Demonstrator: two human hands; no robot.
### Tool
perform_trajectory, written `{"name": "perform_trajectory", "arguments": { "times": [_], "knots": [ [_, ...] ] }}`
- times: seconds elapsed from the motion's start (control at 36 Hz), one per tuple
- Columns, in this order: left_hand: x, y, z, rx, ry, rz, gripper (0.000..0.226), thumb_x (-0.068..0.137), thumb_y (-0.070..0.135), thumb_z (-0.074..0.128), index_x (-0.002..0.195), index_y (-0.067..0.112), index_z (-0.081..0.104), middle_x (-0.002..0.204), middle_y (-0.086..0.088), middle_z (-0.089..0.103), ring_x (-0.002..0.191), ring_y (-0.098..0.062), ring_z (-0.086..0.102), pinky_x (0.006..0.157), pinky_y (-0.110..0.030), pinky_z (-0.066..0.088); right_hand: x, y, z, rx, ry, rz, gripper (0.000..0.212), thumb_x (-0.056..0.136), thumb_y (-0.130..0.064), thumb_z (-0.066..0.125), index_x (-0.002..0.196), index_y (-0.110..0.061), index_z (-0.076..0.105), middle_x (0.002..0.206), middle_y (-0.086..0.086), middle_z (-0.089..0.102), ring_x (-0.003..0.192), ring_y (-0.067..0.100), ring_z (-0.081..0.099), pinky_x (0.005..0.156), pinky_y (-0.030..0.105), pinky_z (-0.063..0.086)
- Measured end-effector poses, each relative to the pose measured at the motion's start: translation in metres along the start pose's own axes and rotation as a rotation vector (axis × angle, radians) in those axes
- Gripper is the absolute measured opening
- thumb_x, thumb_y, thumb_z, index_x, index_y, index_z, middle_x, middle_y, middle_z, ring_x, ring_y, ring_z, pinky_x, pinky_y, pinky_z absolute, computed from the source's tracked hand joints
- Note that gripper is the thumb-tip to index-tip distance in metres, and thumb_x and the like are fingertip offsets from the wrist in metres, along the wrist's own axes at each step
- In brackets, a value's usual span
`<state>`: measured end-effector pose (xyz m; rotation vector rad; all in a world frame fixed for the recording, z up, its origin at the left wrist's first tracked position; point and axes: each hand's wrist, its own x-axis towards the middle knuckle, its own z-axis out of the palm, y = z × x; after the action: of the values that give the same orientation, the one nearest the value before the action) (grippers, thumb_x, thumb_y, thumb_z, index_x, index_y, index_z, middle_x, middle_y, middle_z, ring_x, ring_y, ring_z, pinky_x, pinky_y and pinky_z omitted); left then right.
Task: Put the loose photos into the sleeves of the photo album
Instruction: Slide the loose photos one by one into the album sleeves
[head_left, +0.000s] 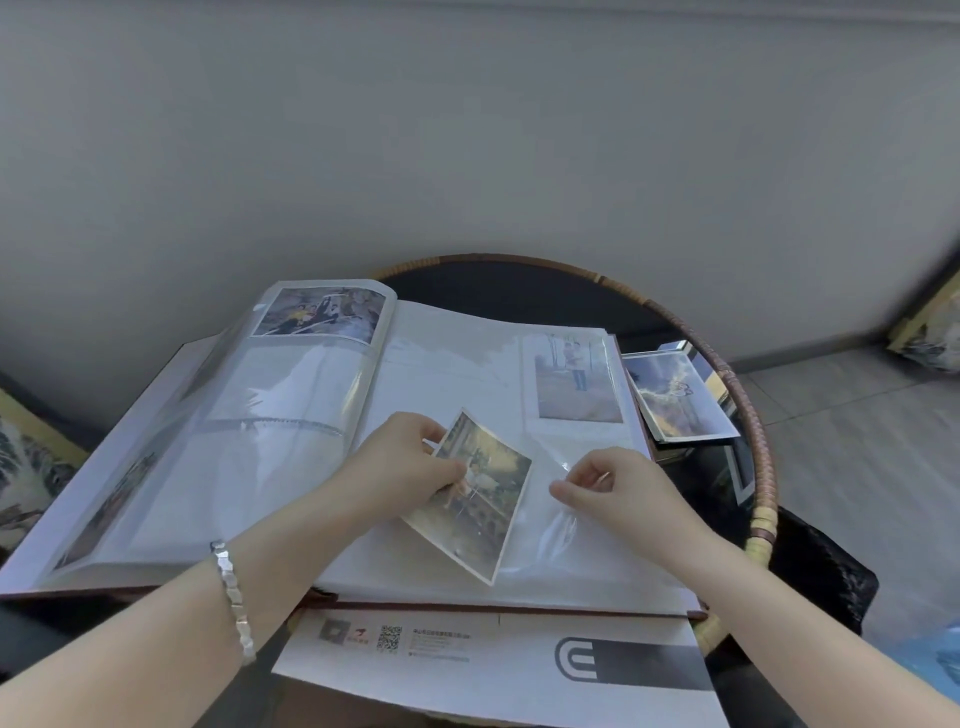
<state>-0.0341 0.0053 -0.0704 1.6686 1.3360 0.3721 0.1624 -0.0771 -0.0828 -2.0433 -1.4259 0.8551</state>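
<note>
Album (447, 364) holds sleeved photos (574, 379); left hand (410, 467) pinches loose photo (480, 501), right hand (615, 493) pinches sleeve film (551, 453).

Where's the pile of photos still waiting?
The pile of loose photos lies on the round table, just right of the open album, on the head view's right side.
</note>
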Motion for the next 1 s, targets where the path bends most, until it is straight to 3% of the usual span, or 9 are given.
{"name": "perform_trajectory", "arguments": {
  "times": [0.08, 0.39, 0.5, 0.64, 0.72, 0.78, 0.89, 1.0],
  "knots": [
    [0.002, 0.003, 0.001, 0.0, -0.007, 0.001, 0.013, 0.083, 0.016, 0.066, 0.078, 0.026, 0.061, 0.051, 0.007, 0.061, 0.044, -0.004, 0.055, 0.05, -0.017, 0.042, -0.002, -0.001, -0.002, 0.012, 0.012, -0.003, 0.017, 0.082, -0.034, 0.067, 0.078, -0.017, 0.065, 0.073, -0.009, 0.053, 0.064, 0.002, 0.047, 0.057, 0.018, 0.034],
    [0.012, 0.008, 0.028, 0.008, 0.065, 0.0, 0.014, 0.085, 0.01, 0.061, 0.098, 0.011, 0.063, 0.076, -0.007, 0.065, 0.061, -0.017, 0.059, 0.058, -0.025, 0.045, -0.006, 0.002, -0.003, 0.035, 0.013, -0.038, 0.016, 0.082, -0.035, 0.066, 0.074, -0.022, 0.061, 0.066, -0.01, 0.049, 0.057, 0.002, 0.045, 0.054, 0.016, 0.034],
    [0.007, 0.005, 0.034, 0.035, 0.137, 0.046, 0.005, 0.087, 0.012, 0.058, 0.088, 0.016, 0.058, 0.075, -0.001, 0.062, 0.061, -0.012, 0.057, 0.057, -0.024, 0.045, -0.01, 0.009, -0.001, -0.008, 0.01, -0.107, 0.009, 0.082, -0.035, 0.066, 0.079, -0.028, 0.06, 0.085, -0.009, 0.053, 0.071, 0.002, 0.049, 0.062, 0.012, 0.035],
    [-0.004, 0.003, 0.041, 0.023, 0.182, 0.109, 0.014, 0.09, 0.012, 0.052, 0.08, 0.021, 0.051, 0.075, 0.004, 0.061, 0.064, -0.009, 0.056, 0.051, -0.02, 0.038, -0.016, 0.017, 0.002, -0.064, -0.047, -0.215, 0.014, 0.082, -0.033, 0.067, 0.081, -0.039, 0.054, 0.096, -0.015, 0.048, 0.088, -0.004, 0.047, 0.074, 0.004, 0.034],
    [-0.009, 0.005, 0.045, -0.006, 0.207, 0.138, 0.016, 0.091, 0.012, 0.051, 0.08, 0.022, 0.05, 0.075, 0.006, 0.061, 0.063, -0.006, 0.056, 0.046, -0.01, 0.037, -0.019, 0.023, 0.003, -0.097, -0.07, -0.266, 0.013, 0.082, -0.035, 0.065, 0.085, -0.041, 0.053, 0.103, -0.017, 0.048, 0.1, -0.003, 0.045, 0.086, 0.01, 0.034],
    [-0.012, 0.005, 0.048, -0.015, 0.207, 0.149, 0.01, 0.092, 0.014, 0.05, 0.084, 0.021, 0.05, 0.078, 0.003, 0.062, 0.065, -0.008, 0.057, 0.047, -0.013, 0.038, -0.021, 0.026, 0.004, -0.112, -0.069, -0.29, 0.012, 0.082, -0.036, 0.065, 0.088, -0.04, 0.055, 0.106, -0.017, 0.048, 0.104, -0.004, 0.042, 0.091, 0.014, 0.033],
    [-0.019, 0.007, 0.053, 0.007, 0.139, 0.133, 0.008, 0.096, 0.021, 0.044, 0.095, 0.015, 0.049, 0.084, 0.0, 0.06, 0.071, -0.01, 0.055, 0.055, -0.021, 0.038, -0.021, 0.028, 0.005, -0.127, -0.052, -0.32, 0.011, 0.083, -0.036, 0.064, 0.09, -0.038, 0.056, 0.106, -0.019, 0.048, 0.105, -0.005, 0.042, 0.09, 0.009, 0.031],
    [-0.021, 0.014, 0.052, 0.139, 0.025, 0.112, 0.027, 0.099, 0.027, 0.035, 0.077, 0.014, 0.044, 0.073, 0.003, 0.048, 0.063, -0.009, 0.043, 0.053, -0.023, 0.03, -0.02, 0.031, 0.005, -0.127, -0.031, -0.325, 0.012, 0.083, -0.032, 0.064, 0.087, -0.039, 0.056, 0.104, -0.018, 0.049, 0.103, -0.006, 0.043, 0.085, 0.006, 0.031]
  ]
}}
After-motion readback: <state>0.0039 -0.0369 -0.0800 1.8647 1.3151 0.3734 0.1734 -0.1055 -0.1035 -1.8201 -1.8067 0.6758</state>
